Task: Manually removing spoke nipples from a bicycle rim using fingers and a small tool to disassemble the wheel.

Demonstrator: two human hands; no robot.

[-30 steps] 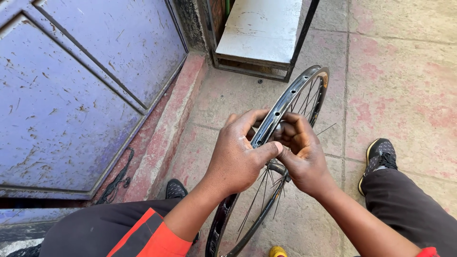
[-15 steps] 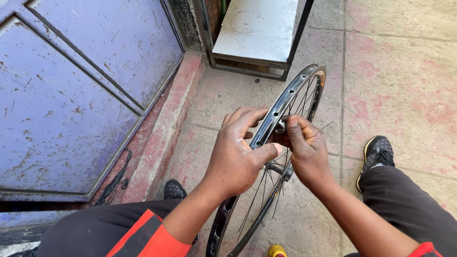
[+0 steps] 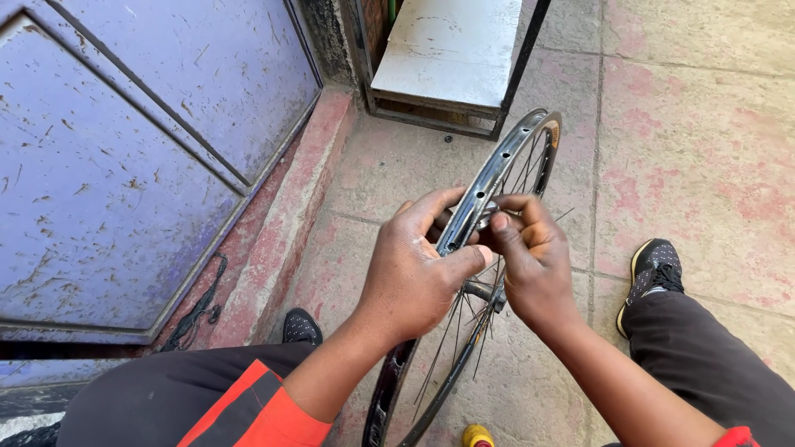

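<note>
Both hands grip the wheel rim (image 3: 505, 161); left hand (image 3: 411, 277) wraps it; right hand (image 3: 534, 257) pinches something small, indistinct.

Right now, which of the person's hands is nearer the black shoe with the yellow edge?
Right. The right hand is on the rim, on the side toward that shoe; the left hand grips the rim's far side.

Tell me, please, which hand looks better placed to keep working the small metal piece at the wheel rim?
Probably the right hand: its fingertips already pinch the small metal piece at the wheel rim. The left hand wraps the rim from the other side, steadying it.
</note>
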